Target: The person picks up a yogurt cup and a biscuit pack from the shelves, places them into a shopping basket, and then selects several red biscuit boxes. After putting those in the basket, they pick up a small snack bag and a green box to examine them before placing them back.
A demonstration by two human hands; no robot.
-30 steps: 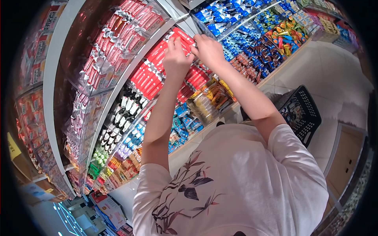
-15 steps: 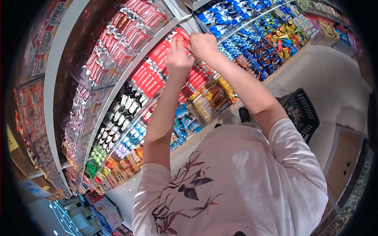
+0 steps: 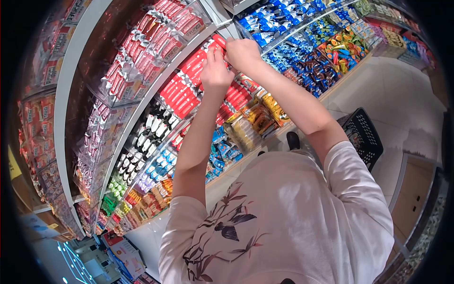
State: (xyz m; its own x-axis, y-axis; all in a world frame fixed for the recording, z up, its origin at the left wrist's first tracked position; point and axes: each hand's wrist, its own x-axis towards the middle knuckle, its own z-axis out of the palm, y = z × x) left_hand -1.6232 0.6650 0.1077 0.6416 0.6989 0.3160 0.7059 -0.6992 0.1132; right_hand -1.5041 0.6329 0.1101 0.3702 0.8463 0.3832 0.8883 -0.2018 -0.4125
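Rows of red-wrapped snack bars (image 3: 179,96) with silvery ends fill a tilted shelf bin at upper centre. My left hand (image 3: 217,75) lies over their upper rows, fingers stretched out and touching the wrappers. Close beside it, my right hand (image 3: 243,53) is closed, its fingers curled at the bin's top corner. One red packet (image 3: 218,40) shows between the two sets of fingertips. Whatever the right fingers grip is hidden behind that hand.
Black-and-white packets (image 3: 153,124) lie left of the red bars, and blue packets (image 3: 269,23) fill bins to the right. Yellow-brown bags (image 3: 262,118) sit lower down. A curved shelf edge (image 3: 142,102) runs along the left. A black basket (image 3: 362,137) stands on the floor at right.
Both hands have shifted only slightly over the red bars. The left hand's fingers sit a little further right, and the right hand is slightly further left.
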